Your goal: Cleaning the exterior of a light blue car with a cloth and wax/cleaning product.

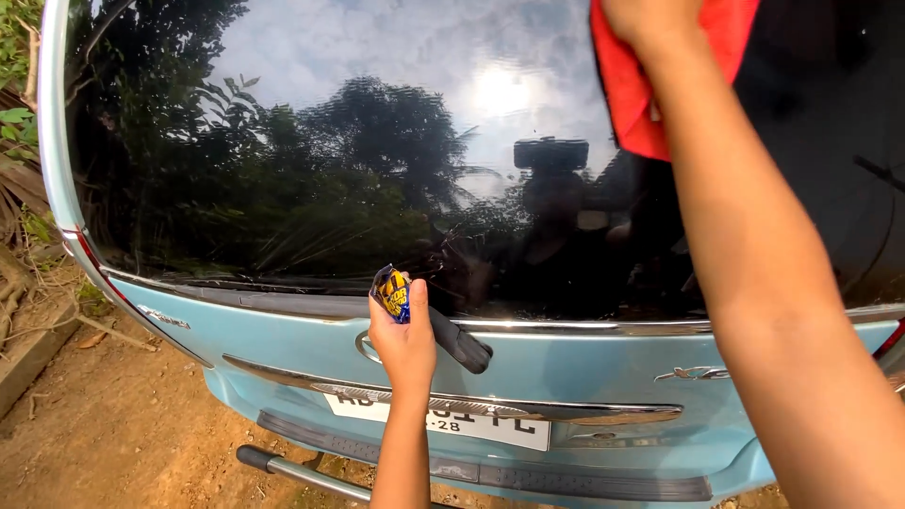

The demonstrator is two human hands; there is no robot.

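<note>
At the top right of the frame, the right hand presses a red cloth flat against the dark rear window of a light blue car. Only the lower part of that hand shows, so I cannot tell how its fingers lie, though the cloth is plainly trapped between the hand and the glass. Lower and left of centre, the left hand is closed around a small blue and yellow sachet, crumpled at its top, held just at the bottom edge of the window beside the base of the black wiper. The two hands are well apart.

To wipe well here, I would judge that the cloth should stay spread under the palm with even pressure, moving in overlapping passes so no strip of glass is missed, and the sachet should be kept clear of the glass so it does not drip or scratch.

The cloth is bright red, soft and folded, with one corner hanging down past the forearm. The window is very dark and glossy, mirroring trees, cloudy sky, a bright sun and the person's own outline. Below it run a chrome strip and a licence plate, with bare brown dirt at the lower left.
</note>
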